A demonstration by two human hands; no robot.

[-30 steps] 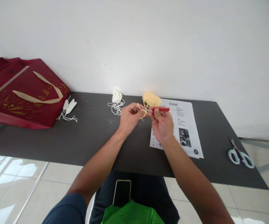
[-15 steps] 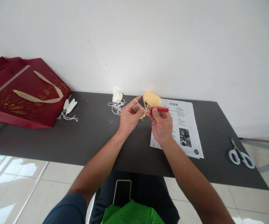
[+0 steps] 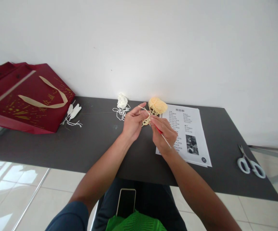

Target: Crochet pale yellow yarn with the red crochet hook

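Observation:
In my left hand (image 3: 132, 123) is pale yellow yarn (image 3: 146, 122), pinched between thumb and fingers, with a strand running over the raised index finger. My right hand (image 3: 164, 133) closes round a crochet hook (image 3: 159, 130) with a red grip; its pale shaft end slants down over the wrist. The hook's tip is hidden among the fingers, where both hands meet. Just behind them lies a ball of yellow yarn (image 3: 157, 105), loose loops hanging from it. Printed sheets (image 3: 196, 128) with a photo and rows of text lie partly under my right hand.
White yarn (image 3: 122, 101) lies left of the yellow ball. Farther left are small white pieces with strings (image 3: 73, 112) beside a red paper bag (image 3: 37, 99). Scissors (image 3: 248, 162) rest near the dark table's (image 3: 93, 144) right edge. A phone (image 3: 126, 202) lies on my lap.
My right hand has turned, so the hook now slants down toward the wrist instead of lying level. The fingers of both hands have come closer together at the yarn.

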